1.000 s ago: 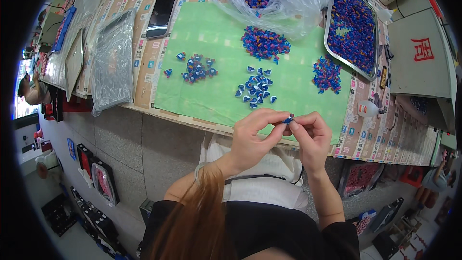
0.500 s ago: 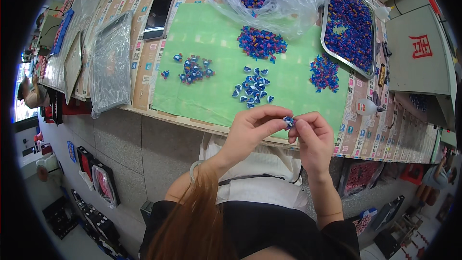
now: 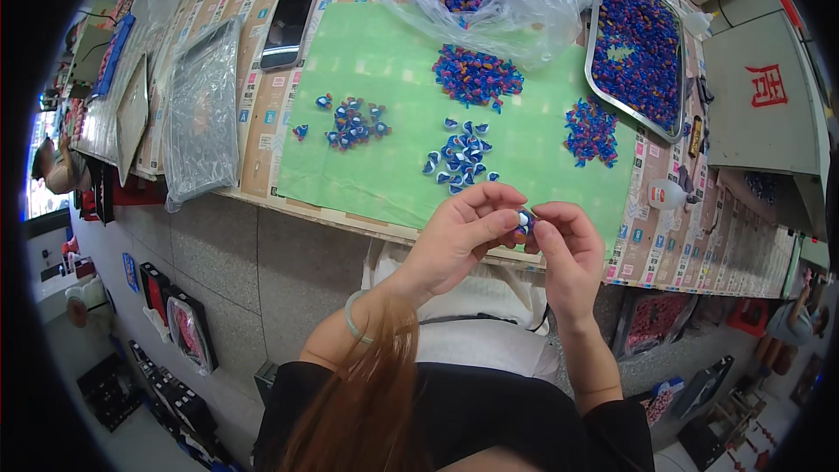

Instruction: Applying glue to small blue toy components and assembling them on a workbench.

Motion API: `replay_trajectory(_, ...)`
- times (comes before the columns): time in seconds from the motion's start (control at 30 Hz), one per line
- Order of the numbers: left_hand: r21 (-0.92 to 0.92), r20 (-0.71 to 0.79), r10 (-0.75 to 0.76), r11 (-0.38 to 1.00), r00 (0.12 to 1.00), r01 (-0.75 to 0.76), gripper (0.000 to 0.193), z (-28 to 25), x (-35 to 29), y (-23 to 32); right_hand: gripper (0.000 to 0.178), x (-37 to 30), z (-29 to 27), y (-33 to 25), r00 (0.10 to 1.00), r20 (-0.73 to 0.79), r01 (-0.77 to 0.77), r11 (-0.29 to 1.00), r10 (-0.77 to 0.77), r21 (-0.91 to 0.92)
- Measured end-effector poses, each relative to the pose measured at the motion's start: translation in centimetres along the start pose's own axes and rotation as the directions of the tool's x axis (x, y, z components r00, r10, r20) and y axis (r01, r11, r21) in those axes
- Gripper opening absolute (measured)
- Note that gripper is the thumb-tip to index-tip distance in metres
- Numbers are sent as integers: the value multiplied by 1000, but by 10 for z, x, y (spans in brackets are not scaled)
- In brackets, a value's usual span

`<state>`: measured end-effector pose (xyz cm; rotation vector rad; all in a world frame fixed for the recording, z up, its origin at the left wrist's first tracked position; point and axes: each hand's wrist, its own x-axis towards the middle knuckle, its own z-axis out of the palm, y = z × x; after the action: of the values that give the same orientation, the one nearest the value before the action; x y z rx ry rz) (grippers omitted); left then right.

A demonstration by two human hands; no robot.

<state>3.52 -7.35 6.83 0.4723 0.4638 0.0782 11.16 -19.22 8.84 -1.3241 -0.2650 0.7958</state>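
At the front edge of the table, my left hand (image 3: 466, 232) and my right hand (image 3: 570, 252) pinch one small plastic piece (image 3: 523, 224) between them. It is blue and white with an orange-purple part, and fingertips cover some of it. Just beyond my hands, a loose group of blue-and-white pieces (image 3: 461, 157) lies on the green sheet (image 3: 384, 183). Farther left sits a cluster of similar pieces with reddish parts (image 3: 353, 126). Two heaps of small blue and red-orange parts lie on the sheet too, one at the back (image 3: 476, 77) and one at the right (image 3: 591, 133).
A clear plastic bag (image 3: 542, 0) with more small parts stands at the back. To its right is a metal tray (image 3: 603, 98) full of them. A phone (image 3: 288, 26), a plastic-wrapped tray (image 3: 203, 114) and a small white bottle (image 3: 666, 194) also rest on the table.
The small piece has turned between my fingers, so its orange-purple part shows below the white. My left hand and wrist have shifted slightly. The heaps on the sheet look the same.
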Motion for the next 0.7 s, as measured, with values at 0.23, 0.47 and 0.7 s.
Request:
replay_trajectory(0.23,-5,62,-7,1000,998,7,13,-5,0,-2,12,-2,-5,3,950,60,306,888,-305,-344)
replay_trajectory(0.47,25,42,-18,1000,999,17,12,-9,3,-2,12,-1,-3,5,959,30,276,903,-282,-329)
replay_trajectory(0.7,40,28,-30,999,999,29,11,-12,1,-3,10,-2,-4,12,957,44,281,877,-287,-389)
